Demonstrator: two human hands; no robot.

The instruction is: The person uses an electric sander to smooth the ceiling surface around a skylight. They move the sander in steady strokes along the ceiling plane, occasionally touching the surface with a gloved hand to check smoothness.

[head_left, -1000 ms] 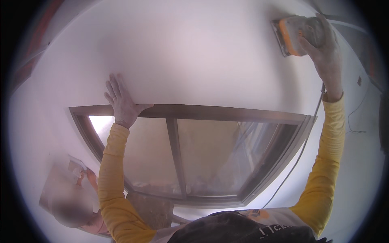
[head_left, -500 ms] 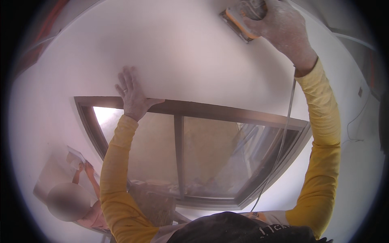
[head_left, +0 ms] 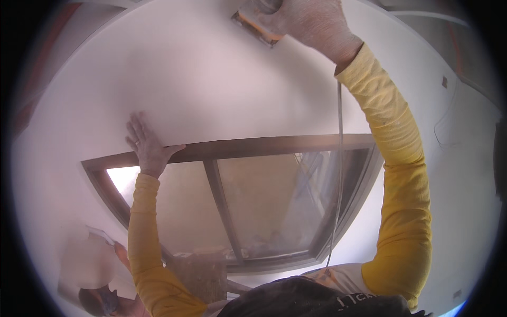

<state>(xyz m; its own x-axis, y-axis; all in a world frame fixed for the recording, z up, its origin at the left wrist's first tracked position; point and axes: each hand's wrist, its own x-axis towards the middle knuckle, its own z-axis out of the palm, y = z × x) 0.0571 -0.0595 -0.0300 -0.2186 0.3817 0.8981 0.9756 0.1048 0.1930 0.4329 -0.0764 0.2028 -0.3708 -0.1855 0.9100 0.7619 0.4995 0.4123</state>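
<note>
- Head view, one item of handheld equipment: a grey-and-orange sander (head_left: 253, 20) at the upper edge of the frame, right of its centre line, partly cut off; its flat pad is turned toward the pale wall (head_left: 222, 87); whether it touches, I cannot tell from my end;
- Right hand (head_left: 319, 24), upper edge, right of the sander: closed around the sander's body, pale dust over the skin; the fingertips run partly out of my picture;
- Left hand (head_left: 150, 153), left of centre: fingers spread apart, holding nothing, laid over the top of the window frame (head_left: 269, 145) and the wall just above it, thumb out along the frame's upper edge;
- Two yellow sleeves (head_left: 404, 211), one per arm, rising from the lower edge;
- One cable (head_left: 340, 116), hanging from near the right wrist, across the right part of the window;
- Two glass panes (head_left: 264, 206), centre, parted by an upright bar (head_left: 224, 211);
- One co-worker's arm (head_left: 122, 257), lower left, raised toward a flat pale tool (head_left: 99, 232); blurred, grip unclear to me;
- One brownish board (head_left: 203, 274), below the window, bottom centre-left.
</note>
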